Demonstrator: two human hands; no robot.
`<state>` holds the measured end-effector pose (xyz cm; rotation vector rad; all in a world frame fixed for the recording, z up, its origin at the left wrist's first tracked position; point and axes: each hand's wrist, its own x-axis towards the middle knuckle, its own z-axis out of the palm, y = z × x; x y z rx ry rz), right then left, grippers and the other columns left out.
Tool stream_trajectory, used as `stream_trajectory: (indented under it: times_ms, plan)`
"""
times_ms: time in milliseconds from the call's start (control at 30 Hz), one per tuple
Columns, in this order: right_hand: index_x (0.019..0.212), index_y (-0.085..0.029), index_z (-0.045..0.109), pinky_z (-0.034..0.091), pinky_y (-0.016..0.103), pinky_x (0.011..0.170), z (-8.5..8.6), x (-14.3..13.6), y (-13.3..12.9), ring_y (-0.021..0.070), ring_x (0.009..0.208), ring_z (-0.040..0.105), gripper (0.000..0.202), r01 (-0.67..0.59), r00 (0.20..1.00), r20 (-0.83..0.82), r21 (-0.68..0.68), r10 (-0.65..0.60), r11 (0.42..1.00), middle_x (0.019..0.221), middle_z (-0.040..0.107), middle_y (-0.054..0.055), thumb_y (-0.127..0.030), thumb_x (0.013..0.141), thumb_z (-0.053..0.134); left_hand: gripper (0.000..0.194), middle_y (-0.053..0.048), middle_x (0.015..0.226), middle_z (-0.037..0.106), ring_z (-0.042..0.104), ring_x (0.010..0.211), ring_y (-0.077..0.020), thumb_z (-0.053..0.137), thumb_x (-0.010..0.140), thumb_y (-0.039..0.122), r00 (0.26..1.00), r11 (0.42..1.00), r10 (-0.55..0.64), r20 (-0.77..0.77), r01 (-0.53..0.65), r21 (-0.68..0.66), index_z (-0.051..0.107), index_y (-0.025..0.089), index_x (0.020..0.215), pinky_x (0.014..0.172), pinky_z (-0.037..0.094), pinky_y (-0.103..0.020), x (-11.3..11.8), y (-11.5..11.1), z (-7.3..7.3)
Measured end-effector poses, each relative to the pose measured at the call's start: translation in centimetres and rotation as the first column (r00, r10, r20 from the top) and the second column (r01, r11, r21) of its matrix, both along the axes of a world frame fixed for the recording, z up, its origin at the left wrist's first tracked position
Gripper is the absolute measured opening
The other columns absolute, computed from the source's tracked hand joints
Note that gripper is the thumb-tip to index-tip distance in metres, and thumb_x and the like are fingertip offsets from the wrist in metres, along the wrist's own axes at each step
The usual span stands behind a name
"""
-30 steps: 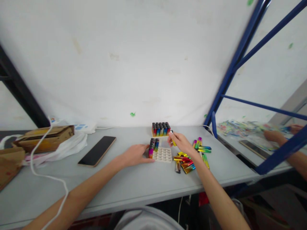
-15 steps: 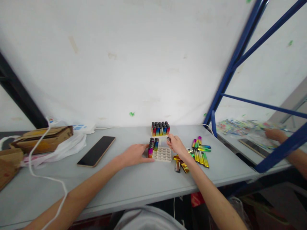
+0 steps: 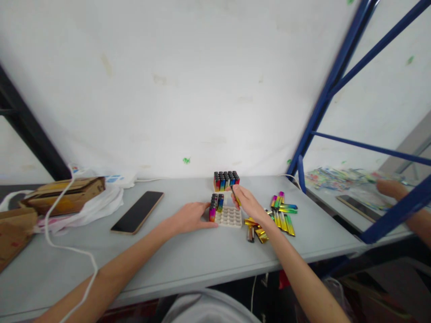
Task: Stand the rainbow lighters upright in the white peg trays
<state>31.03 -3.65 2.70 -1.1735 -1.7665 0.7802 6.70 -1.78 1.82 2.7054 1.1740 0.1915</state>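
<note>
A white tray with round holes [image 3: 233, 217] lies on the desk, with several upright lighters [image 3: 213, 208] in its left columns. Around the tray's left end is my left hand [image 3: 193, 217], its thumb along the front corner and its fingers at the back beside the lighters. My right hand [image 3: 247, 202] pinches a lighter [image 3: 236, 198] with a dark top and yellowish body, tilted above the tray's right back part. To the right of the tray, several loose shiny lighters [image 3: 283, 220] lie in a pile, partly behind my right wrist.
Behind stands another tray filled with upright lighters [image 3: 226, 180], close to the wall. A phone [image 3: 138, 212] lies left on the grey desk [image 3: 175, 258]. Farther left are a cardboard box [image 3: 65, 195], a plastic bag and a white cable [image 3: 72, 249]. Blue metal bars [image 3: 314, 112] rise at right; another person's hand [image 3: 390, 188] is beyond them.
My right hand has turned the lighter, so more of its body shows, tilted over the tray. My left hand stays at the tray's left end. The view has shifted slightly.
</note>
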Motion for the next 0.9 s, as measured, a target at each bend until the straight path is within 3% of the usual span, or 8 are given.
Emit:
stream_trajectory:
  times_ms: [167,333,533,733,900]
  plan:
    - [0.092,-0.018,0.065,0.051,0.028,0.077,1.3,-0.4,-1.3,0.0177,0.087,0.062,0.042,-0.096,0.985,0.16,0.172,0.068,0.98,0.095,0.063,0.006,-0.058,0.097,0.056,0.061,-0.012,0.112,0.076,0.073,0.1,-0.0333,0.062,0.086,0.071,1.0,1.0,-0.001,0.004,0.001,0.024,0.064,0.019,0.118,0.082,0.052,-0.035,0.0,0.1,-0.3]
    - [0.087,-0.018,0.068,0.045,0.027,0.069,1.7,-1.0,-1.7,0.0155,0.067,0.06,0.032,-0.115,0.944,0.324,0.15,0.061,0.982,0.074,0.068,0.001,-0.047,0.098,0.061,0.062,-0.013,0.111,0.076,0.073,0.101,-0.0346,0.061,0.086,0.072,1.0,1.0,0.0,-0.003,0.0,0.03,0.065,0.019,0.118,0.083,0.053,-0.036,0.0,0.2,-0.4]
    - [0.083,-0.017,0.07,0.043,0.025,0.065,1.8,-1.1,-1.7,0.0153,0.064,0.062,0.023,-0.106,0.947,0.312,0.087,0.074,0.991,0.073,0.072,0.001,-0.036,0.095,0.068,0.064,-0.013,0.113,0.076,0.073,0.101,-0.0344,0.061,0.087,0.071,1.0,0.999,-0.008,-0.002,0.008,0.033,0.064,0.018,0.122,0.083,0.053,-0.036,0.0,0.2,-0.5]
    - [0.089,-0.017,0.073,0.042,0.024,0.065,2.4,-0.7,-2.1,0.0154,0.068,0.064,0.022,-0.209,0.896,0.412,0.071,0.162,0.975,0.075,0.073,0.001,-0.038,0.096,0.069,0.065,-0.013,0.114,0.076,0.072,0.102,-0.0346,0.061,0.086,0.072,1.0,0.999,-0.01,0.007,0.01,0.031,0.064,0.019,0.123,0.084,0.053,-0.036,-0.1,0.3,-0.6]
    - [0.082,-0.017,0.075,0.039,0.026,0.065,1.6,-1.3,-2.0,0.0193,0.071,0.066,0.031,0.014,0.764,0.637,0.14,-0.101,0.99,0.074,0.074,0.006,-0.043,0.097,0.066,0.065,-0.013,0.113,0.076,0.072,0.1,-0.0342,0.062,0.086,0.072,1.0,1.0,-0.005,0.009,0.004,0.03,0.064,0.019,0.123,0.083,0.053,-0.036,-0.1,0.3,-0.7]
